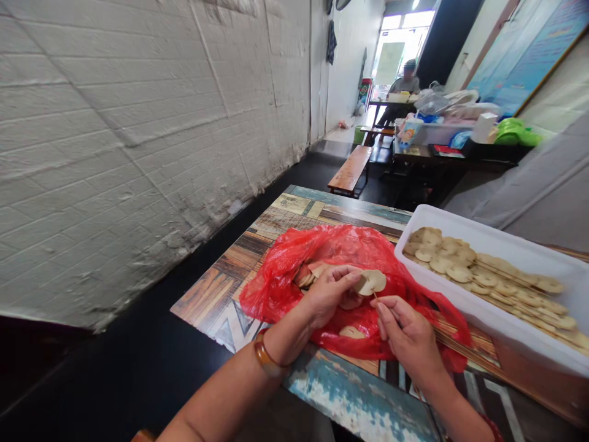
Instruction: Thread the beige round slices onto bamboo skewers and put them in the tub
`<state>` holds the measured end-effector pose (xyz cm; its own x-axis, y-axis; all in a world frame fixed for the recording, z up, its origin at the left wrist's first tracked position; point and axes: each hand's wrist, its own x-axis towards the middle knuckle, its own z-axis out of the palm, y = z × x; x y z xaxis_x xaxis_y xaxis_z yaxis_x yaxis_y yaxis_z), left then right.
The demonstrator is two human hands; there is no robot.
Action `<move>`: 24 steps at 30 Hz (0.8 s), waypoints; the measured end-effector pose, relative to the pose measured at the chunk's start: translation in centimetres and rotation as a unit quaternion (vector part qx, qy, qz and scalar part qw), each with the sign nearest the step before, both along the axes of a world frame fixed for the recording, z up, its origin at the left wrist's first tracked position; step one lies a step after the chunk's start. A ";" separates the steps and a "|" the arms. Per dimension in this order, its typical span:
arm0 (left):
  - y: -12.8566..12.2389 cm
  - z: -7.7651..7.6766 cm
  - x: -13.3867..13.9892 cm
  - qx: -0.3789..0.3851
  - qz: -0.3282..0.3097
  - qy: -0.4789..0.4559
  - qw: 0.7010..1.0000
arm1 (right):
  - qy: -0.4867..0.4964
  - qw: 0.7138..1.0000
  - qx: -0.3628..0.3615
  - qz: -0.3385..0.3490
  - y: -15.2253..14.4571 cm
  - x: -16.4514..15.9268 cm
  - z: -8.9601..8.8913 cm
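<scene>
Over a red plastic bag [340, 241], my left hand [329, 294] pinches a thin, pale round slice [377, 280], its exact kind unclear. My right hand [409, 331] is closed on a thin wooden skewer [375, 297], whose tip meets the slice's lower edge; whether it has gone through, I cannot tell. More loose slices [304, 277] lie in the bag's mouth behind my left hand. One single slice [352, 332] rests on the red plastic below my hands. Right of my right hand, several bare skewers [467, 348] lie partly under the bag.
A white plastic tub [488, 232] at the right holds rows of skewered slices [460, 261]. All this stands on a patterned wooden table [221, 288]. Beyond are a bench [352, 169], a cluttered table [414, 151] and a seated person [407, 80]. A white brick-patterned wall [161, 123] runs along the left.
</scene>
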<state>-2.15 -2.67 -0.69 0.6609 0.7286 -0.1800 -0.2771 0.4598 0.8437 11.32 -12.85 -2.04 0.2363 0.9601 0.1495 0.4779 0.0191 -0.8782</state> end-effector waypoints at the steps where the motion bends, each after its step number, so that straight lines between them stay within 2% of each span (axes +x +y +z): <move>1: 0.0 0.0 0.0 0.000 -0.011 -0.003 1.000 | -0.003 1.000 0.001 0.003 0.0 0.0 -0.1; 6: -0.3 -0.2 0.0 0.013 -0.039 -0.016 0.999 | -0.022 1.000 0.006 0.011 0.1 -0.2 -0.3; 11: -0.1 -0.2 0.0 0.014 0.007 -0.017 1.000 | -0.014 1.000 0.002 0.025 0.0 -0.2 -0.2; 15: 0.0 0.1 0.0 0.014 0.048 -0.025 0.998 | -0.061 0.997 0.034 0.023 -0.2 -0.2 -0.2; 24: -0.3 -0.1 0.3 0.009 0.053 -0.026 0.998 | -0.112 0.991 0.070 -0.014 -0.3 -0.8 -0.1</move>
<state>-1.86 -3.00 -0.79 0.5885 0.7972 -0.1344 -0.3661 0.4110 0.8349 10.49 -13.12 -2.11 0.2078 0.9198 0.3327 0.6621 0.1181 -0.7401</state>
